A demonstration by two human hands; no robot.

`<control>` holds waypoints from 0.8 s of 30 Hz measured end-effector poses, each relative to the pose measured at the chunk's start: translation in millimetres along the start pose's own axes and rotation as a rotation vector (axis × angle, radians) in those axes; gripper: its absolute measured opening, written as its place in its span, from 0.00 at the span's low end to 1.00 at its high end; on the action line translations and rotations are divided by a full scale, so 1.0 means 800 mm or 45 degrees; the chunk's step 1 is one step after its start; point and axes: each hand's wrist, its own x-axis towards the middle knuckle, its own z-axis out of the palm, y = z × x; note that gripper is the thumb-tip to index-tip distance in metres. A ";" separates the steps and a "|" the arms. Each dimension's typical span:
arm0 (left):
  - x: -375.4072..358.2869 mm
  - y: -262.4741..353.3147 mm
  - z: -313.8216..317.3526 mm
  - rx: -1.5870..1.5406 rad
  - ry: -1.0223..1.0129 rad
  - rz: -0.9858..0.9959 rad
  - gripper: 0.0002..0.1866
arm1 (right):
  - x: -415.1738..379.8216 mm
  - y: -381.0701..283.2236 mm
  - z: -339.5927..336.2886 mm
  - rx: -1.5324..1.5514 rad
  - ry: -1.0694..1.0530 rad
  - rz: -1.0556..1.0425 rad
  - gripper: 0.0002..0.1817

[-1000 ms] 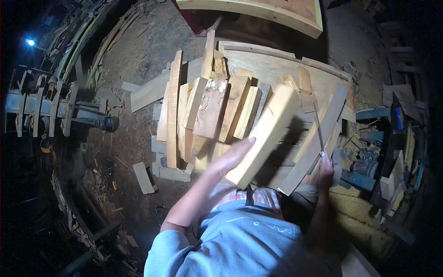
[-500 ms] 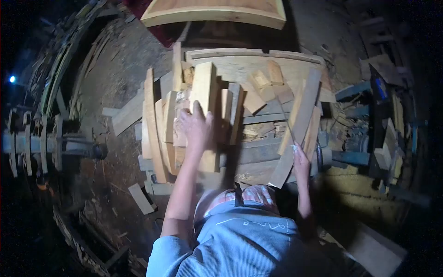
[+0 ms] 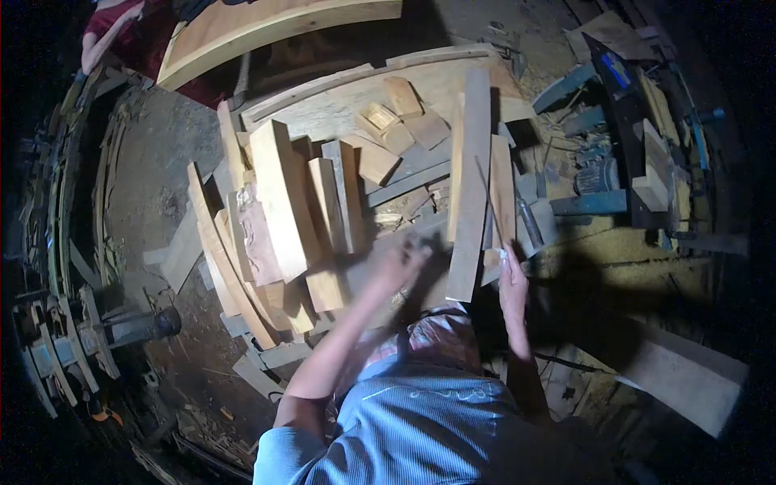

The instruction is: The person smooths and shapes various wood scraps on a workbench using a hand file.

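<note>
My left hand [image 3: 398, 267] is over the near part of the bench, just right of the stacked wood. Its fingers are smeared by motion, and nothing is visible in it. A thick pale wooden beam [image 3: 279, 202] rests on the stack, apart from that hand. My right hand [image 3: 512, 283] is closed around the near end of a thin, dark, rod-like tool [image 3: 488, 194], with something whitish at the fingers. The tool slants away over the long boards. Left of the right hand lies a long grey-brown board [image 3: 470, 186], its near end jutting toward my lap.
Small wood blocks [image 3: 402, 97] lie on a wide plank at the back. A large curved wooden piece [image 3: 275, 32] stands beyond it. Another person's arm [image 3: 99, 50] shows at the upper left. A loose board [image 3: 679, 380] lies low on the right. Clamps [image 3: 89, 339] stand at the left.
My left hand has left the pale beam and moved right and toward me. The right hand still holds the thin tool. The whole view has turned and shifted, bringing another person's arm into sight.
</note>
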 end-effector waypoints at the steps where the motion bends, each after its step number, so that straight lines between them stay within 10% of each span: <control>1: -0.010 0.009 0.028 -0.206 -0.158 0.000 0.34 | 0.000 0.012 -0.006 0.054 0.040 0.054 0.19; 6: 0.013 -0.014 0.160 0.338 0.027 -0.081 0.51 | 0.016 0.061 -0.030 0.131 0.122 0.081 0.20; 14: 0.025 -0.006 0.158 -0.197 -0.017 -0.047 0.42 | 0.044 0.017 -0.046 0.009 0.010 0.086 0.19; 24: -0.019 -0.022 0.037 -0.624 0.150 -0.188 0.24 | -0.010 -0.073 -0.047 -0.284 -0.680 -0.866 0.21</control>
